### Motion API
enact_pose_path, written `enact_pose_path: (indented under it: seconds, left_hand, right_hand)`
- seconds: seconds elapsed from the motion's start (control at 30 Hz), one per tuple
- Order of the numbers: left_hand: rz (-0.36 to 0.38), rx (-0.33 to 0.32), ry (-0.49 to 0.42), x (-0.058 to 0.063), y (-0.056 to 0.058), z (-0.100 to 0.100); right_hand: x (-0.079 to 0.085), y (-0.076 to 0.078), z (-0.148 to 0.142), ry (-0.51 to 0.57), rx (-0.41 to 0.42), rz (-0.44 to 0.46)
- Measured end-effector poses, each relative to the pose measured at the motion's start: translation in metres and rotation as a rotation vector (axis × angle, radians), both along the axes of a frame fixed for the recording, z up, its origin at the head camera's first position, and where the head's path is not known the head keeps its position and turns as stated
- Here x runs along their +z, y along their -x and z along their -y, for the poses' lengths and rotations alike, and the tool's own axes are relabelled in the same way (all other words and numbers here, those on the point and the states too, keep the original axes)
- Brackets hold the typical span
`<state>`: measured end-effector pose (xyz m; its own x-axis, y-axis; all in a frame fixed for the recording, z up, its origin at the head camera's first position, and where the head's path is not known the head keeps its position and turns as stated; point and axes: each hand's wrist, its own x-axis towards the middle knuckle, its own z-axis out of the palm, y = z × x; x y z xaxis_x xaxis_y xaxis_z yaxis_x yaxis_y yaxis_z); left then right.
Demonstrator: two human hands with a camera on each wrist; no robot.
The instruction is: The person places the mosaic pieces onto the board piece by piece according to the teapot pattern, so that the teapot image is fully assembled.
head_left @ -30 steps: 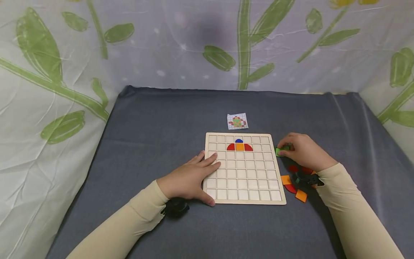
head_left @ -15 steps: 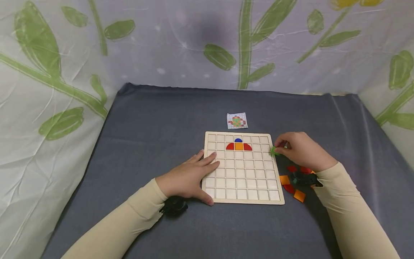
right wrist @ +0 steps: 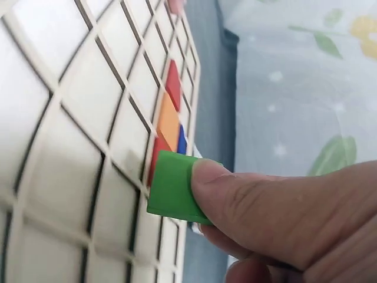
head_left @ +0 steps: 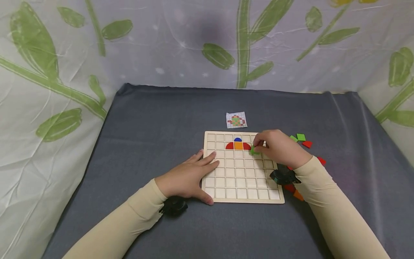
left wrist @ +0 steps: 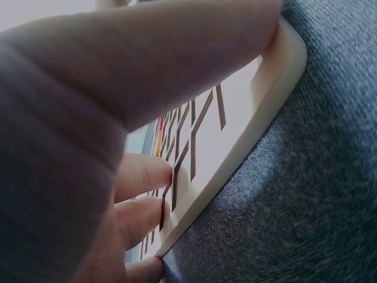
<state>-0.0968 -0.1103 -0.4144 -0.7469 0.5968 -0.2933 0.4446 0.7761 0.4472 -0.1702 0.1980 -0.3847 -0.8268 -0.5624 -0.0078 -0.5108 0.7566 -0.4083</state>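
A wooden grid board (head_left: 239,183) lies on the dark cloth. My left hand (head_left: 189,180) rests with spread fingers on its left edge; in the left wrist view the thumb (left wrist: 194,53) lies across a corner. Between thumb and fingers my right hand (head_left: 279,147) pinches a green square tile (right wrist: 175,187), held over the board's upper right part. Set into the grid near the top are an orange square tile (head_left: 238,145), a blue half-round tile (head_left: 237,139) above it, and red curved tiles (head_left: 229,145) on either side of the orange one.
Behind the board lies a small printed pattern card (head_left: 236,120). Right of the board are loose tiles: green squares (head_left: 300,137), red pieces (head_left: 307,144) and an orange tile (head_left: 298,195), some partly hidden by the right arm. A patterned curtain (head_left: 181,43) stands behind.
My right hand has carried the green tile leftward from the loose pieces to over the board. Loose tiles behind the hand have come into sight. The left hand stays in place.
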Motion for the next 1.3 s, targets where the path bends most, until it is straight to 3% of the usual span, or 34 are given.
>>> enact_pose_path:
  seconds: [0.33,0.77,1.3]
  left_hand:
    - [0.0,-0.002,0.007,0.0,0.0,0.0]
    - [0.01,0.004,0.004,0.002,0.001,-0.001]
    - [0.016,-0.002,-0.018,0.003,0.001,0.0]
  right_hand:
    - [-0.014,0.003,0.014,0.021,0.075,0.002]
    - [-0.023,0.003,0.015,0.025,0.064,-0.055]
    - [-0.018,0.004,0.002,0.056,0.058,-0.031]
